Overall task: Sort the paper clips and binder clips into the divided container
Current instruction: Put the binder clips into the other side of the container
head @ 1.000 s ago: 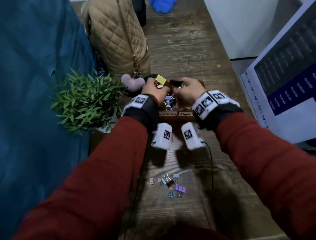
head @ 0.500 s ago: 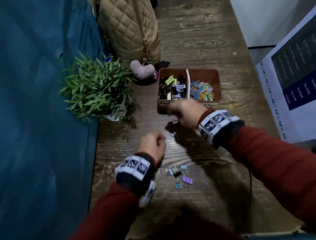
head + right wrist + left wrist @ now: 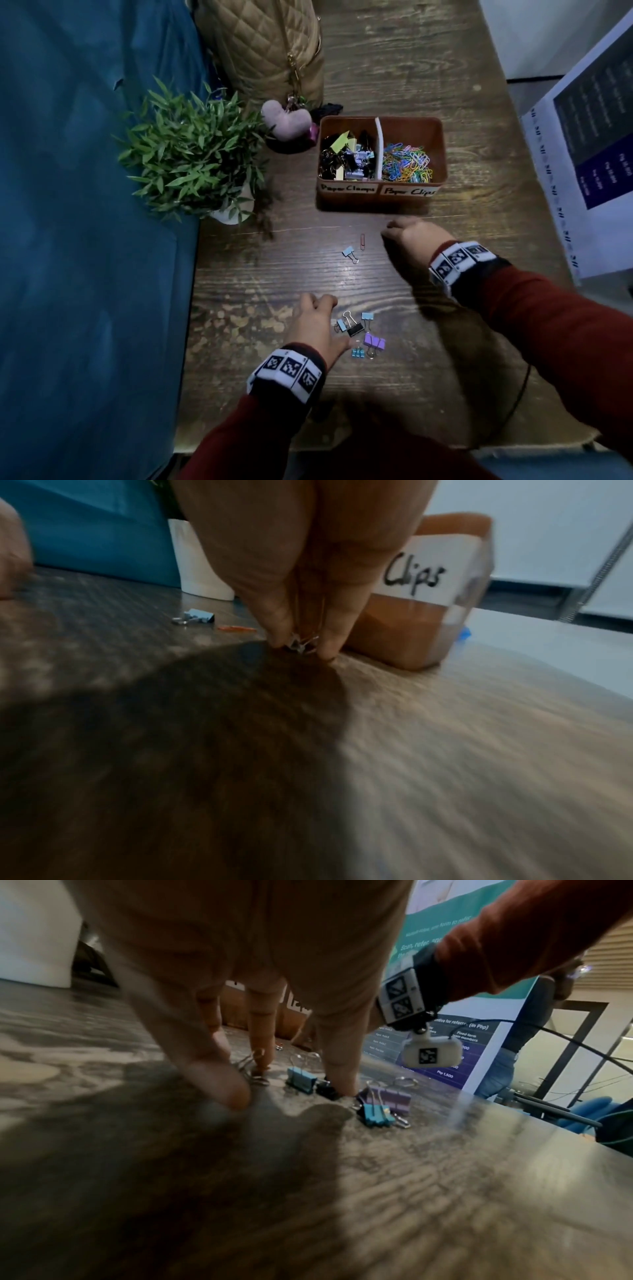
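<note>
The brown divided container (image 3: 442, 150) stands mid-table, with binder clips in its left half and coloured paper clips (image 3: 406, 166) in its right. Just in front of it my right hand (image 3: 388, 233) is down on the wood and pinches a small silver clip (image 3: 301, 645) between thumb and finger (image 3: 337, 631). A light blue binder clip (image 3: 349, 253) and a red paper clip (image 3: 362, 241) lie to its left. Nearer me, my left hand (image 3: 337, 322) spreads its fingers (image 3: 339, 1074) down among several binder clips: black (image 3: 355, 329), purple (image 3: 374, 341), teal (image 3: 358, 353). It grips none that I can see.
A potted plant (image 3: 191, 161) and a quilted tan bag (image 3: 267, 51) with a pink plush heart (image 3: 286, 120) stand at the left back. A printed board (image 3: 589, 154) leans on the right. Blue fabric (image 3: 85, 205) borders the table's left edge. A cable (image 3: 513, 404) trails under my right arm.
Both hands have come away from the container. The left has moved back to the near cluster of binder clips, and the right has dropped to the table just before the box.
</note>
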Available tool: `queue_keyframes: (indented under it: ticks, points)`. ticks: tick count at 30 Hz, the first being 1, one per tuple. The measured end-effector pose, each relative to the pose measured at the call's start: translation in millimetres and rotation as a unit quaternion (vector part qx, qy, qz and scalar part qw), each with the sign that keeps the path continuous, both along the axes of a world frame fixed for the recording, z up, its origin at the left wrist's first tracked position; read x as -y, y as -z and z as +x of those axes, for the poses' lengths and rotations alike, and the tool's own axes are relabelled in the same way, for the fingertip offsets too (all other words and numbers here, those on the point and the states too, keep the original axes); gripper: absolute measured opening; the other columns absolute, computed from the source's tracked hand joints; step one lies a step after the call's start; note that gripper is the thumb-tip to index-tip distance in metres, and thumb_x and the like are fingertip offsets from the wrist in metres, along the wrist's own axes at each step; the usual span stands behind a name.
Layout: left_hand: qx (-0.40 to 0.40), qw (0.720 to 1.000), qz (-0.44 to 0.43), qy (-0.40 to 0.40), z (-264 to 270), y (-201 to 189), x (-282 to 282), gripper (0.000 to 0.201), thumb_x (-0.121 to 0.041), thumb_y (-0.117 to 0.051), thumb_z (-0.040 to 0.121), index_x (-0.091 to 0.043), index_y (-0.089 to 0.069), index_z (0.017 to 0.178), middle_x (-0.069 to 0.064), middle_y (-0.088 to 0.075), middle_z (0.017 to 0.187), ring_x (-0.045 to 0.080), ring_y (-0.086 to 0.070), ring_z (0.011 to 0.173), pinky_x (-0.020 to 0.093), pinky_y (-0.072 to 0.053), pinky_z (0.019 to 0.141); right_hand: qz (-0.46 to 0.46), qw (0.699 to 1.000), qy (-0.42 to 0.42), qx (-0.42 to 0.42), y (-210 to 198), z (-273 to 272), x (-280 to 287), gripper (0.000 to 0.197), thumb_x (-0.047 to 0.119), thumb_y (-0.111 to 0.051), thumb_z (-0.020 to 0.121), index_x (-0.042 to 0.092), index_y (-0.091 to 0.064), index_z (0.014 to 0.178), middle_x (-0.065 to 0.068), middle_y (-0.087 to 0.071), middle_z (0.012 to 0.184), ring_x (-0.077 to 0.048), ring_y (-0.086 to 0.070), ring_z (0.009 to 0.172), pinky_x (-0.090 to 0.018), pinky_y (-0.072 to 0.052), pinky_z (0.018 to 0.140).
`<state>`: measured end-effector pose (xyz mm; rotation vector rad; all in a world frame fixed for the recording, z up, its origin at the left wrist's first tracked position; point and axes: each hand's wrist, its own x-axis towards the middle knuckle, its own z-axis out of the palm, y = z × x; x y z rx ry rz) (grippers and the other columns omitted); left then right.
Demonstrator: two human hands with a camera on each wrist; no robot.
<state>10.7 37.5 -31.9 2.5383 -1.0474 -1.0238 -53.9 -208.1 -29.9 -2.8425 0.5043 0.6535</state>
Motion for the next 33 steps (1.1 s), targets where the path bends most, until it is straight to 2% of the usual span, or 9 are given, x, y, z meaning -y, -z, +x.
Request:
queue_keyframes:
  ticks: [4,7,10,14,16,19,24,30,33]
  points:
    - [-0.013,0.999,-0.033,-0.016,7.0,2.1,18.3,0.058,-0.026,-0.073,0.079,-0.026,-0.042,0.128,0.000,-0.036,0.125,0.012,-0.049,0.096,0.024,-0.044,0.088,0.059,0.990,0.081,0.094,9.2,-49.1,-26.0,0.024,0.015,-0.057,0.086,0.010,-0.062,0.108,-0.014,-0.055,0.103,-0.034,-0.059,0.090,-0.041,-0.051,0.077]
    - [-0.032,0.999,-0.029,-0.019,18.5,0.7,36.3,0.090,-0.021,-0.079,0.072,-0.031,-0.023,0.142,0.004,-0.031,0.131,0.019,-0.053,0.102,0.027,-0.045,0.092,0.115,0.977,0.087,0.156,16.7,-71.0,-65.4,0.024,0.026,-0.053,0.087,0.016,-0.061,0.107,-0.008,-0.055,0.100,-0.031,-0.059,0.087,-0.040,-0.053,0.075]
    - [-0.035,0.999,0.010,0.013,29.8,-1.0,54.3,0.112,-0.016,-0.082,0.066,-0.041,-0.006,0.146,0.008,-0.024,0.131,0.028,-0.055,0.106,0.037,-0.046,0.098,0.176,0.971,0.110,0.116,8.5,-73.0,-96.4,0.061,0.045,-0.060,0.082,0.020,-0.044,0.135,-0.007,-0.045,0.126,-0.025,-0.047,0.114,-0.033,-0.042,0.097]
    - [-0.010,0.998,0.017,0.068,37.4,-0.8,65.9,0.094,-0.022,-0.077,0.071,-0.038,-0.021,0.144,0.010,-0.025,0.129,0.033,-0.055,0.107,0.032,-0.045,0.097,0.157,0.985,0.068,0.019,-2.6,-64.5,-125.0,0.115,0.072,-0.067,0.057,0.029,-0.009,0.146,-0.005,-0.022,0.145,-0.025,-0.028,0.129,-0.040,-0.037,0.105]
    - [-0.005,0.997,0.001,0.075,38.1,0.1,64.6,0.080,-0.023,-0.077,0.072,-0.035,-0.033,0.138,0.008,-0.027,0.124,0.030,-0.056,0.103,0.031,-0.045,0.094,0.114,0.992,0.047,-0.002,0.7,-59.7,-135.5,0.114,0.062,-0.072,0.061,0.026,-0.007,0.147,-0.008,-0.018,0.146,-0.027,-0.026,0.129,-0.041,-0.039,0.102]
    - [0.006,0.997,-0.019,0.079,34.9,3.4,55.1,0.062,-0.017,-0.077,0.072,-0.029,-0.045,0.125,0.004,-0.029,0.118,0.023,-0.056,0.093,0.028,-0.048,0.088,0.100,0.992,0.068,0.026,5.9,-57.8,-142.1,0.082,0.041,-0.070,0.076,0.021,-0.026,0.142,-0.010,-0.026,0.141,-0.027,-0.031,0.123,-0.039,-0.040,0.096]
    - [0.002,0.997,-0.048,0.058,12.5,7.6,30.0,0.037,-0.007,-0.063,0.080,-0.024,-0.051,0.110,-0.001,-0.027,0.110,0.019,-0.052,0.084,0.027,-0.048,0.083,0.157,0.973,0.143,0.091,12.1,-58.9,-137.7,0.037,0.011,-0.064,0.076,0.015,-0.054,0.111,-0.010,-0.042,0.119,-0.029,-0.044,0.106,-0.039,-0.046,0.084]
    - [-0.047,0.997,-0.057,0.006,-31.4,6.5,11.0,0.063,-0.030,-0.064,0.072,-0.028,-0.039,0.130,-0.004,-0.024,0.123,0.021,-0.048,0.108,0.035,-0.047,0.093,0.180,0.954,0.214,0.104,12.8,-45.6,-135.8,0.042,0.007,-0.067,0.072,0.017,-0.055,0.110,-0.008,-0.043,0.110,-0.025,-0.045,0.101,-0.032,-0.044,0.084]
    - [-0.025,0.999,-0.035,0.018,-32.9,11.1,9.2,0.071,-0.025,-0.074,0.069,-0.027,-0.037,0.130,-0.002,-0.026,0.122,0.021,-0.049,0.107,0.035,-0.050,0.089,0.187,0.954,0.214,0.092,13.8,-42.9,-133.3,0.038,0.008,-0.068,0.070,0.018,-0.054,0.103,-0.006,-0.043,0.107,-0.025,-0.046,0.099,-0.032,-0.044,0.080]
